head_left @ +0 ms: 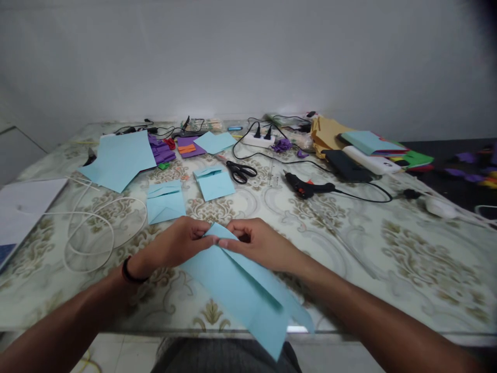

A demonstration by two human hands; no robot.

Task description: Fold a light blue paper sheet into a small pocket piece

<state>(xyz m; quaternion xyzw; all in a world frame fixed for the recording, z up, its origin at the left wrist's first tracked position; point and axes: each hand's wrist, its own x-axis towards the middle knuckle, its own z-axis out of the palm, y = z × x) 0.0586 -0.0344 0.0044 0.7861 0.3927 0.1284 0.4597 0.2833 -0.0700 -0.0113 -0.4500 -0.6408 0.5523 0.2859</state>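
Observation:
A light blue sheet of paper point(240, 290), partly folded over lengthwise, slants across the front of the table, and its lower corner hangs past the edge. My left hand point(182, 241) pinches its upper end, thumb on top. Close beside it, my right hand point(258, 241) grips the same end along the fold, and the two thumb tips almost meet. Fingers under the paper are hidden. Just beyond my hands lie two small folded light blue paper pieces, one on the left point(166, 201) and one in the middle point(215, 183).
Black scissors point(241, 172) and a black glue gun point(306, 185) lie beyond my hands. Further back are a white power strip point(259, 140) and larger blue sheets point(122, 158). A white cable point(112, 233) loops at left. Stacked coloured paper point(373, 142) stands at right.

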